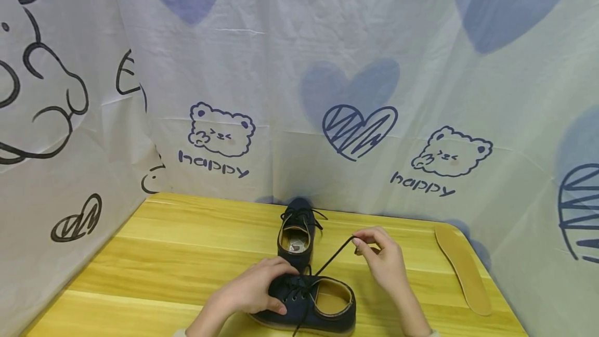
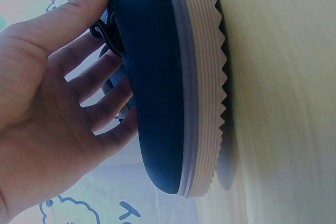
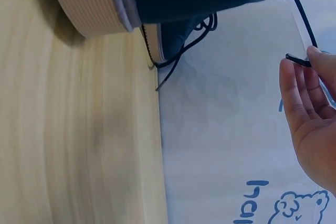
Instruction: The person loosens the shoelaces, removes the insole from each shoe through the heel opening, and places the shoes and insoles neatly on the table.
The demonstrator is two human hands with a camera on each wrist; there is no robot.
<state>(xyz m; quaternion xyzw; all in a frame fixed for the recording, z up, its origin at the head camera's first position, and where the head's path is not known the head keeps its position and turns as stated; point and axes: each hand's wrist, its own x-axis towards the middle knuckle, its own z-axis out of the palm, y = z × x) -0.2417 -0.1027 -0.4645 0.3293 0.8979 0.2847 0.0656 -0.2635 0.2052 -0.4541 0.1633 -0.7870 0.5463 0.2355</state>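
Note:
A dark navy lace-up shoe (image 1: 334, 321) lies sideways at the near edge, toe to the left. My left hand (image 1: 255, 285) grips its front part, thumb on the near side and fingers over the far side. In the left wrist view the ridged tan sole (image 2: 202, 77) rests on the wood. Up to the right, my right hand (image 1: 386, 259) pinches the end of a black shoelace (image 1: 334, 256) between thumb and fingers. That lace runs taut from the shoe's eyelets; its tip (image 3: 296, 59) pokes out of the pinch in the right wrist view.
Just behind stands a second dark shoe (image 1: 299, 207), toe away, its laces loose at the right. A tan insole (image 1: 460, 269) lies near the right edge of the wooden table (image 1: 187, 233). White printed cloth (image 1: 290, 160) hangs behind and at the sides.

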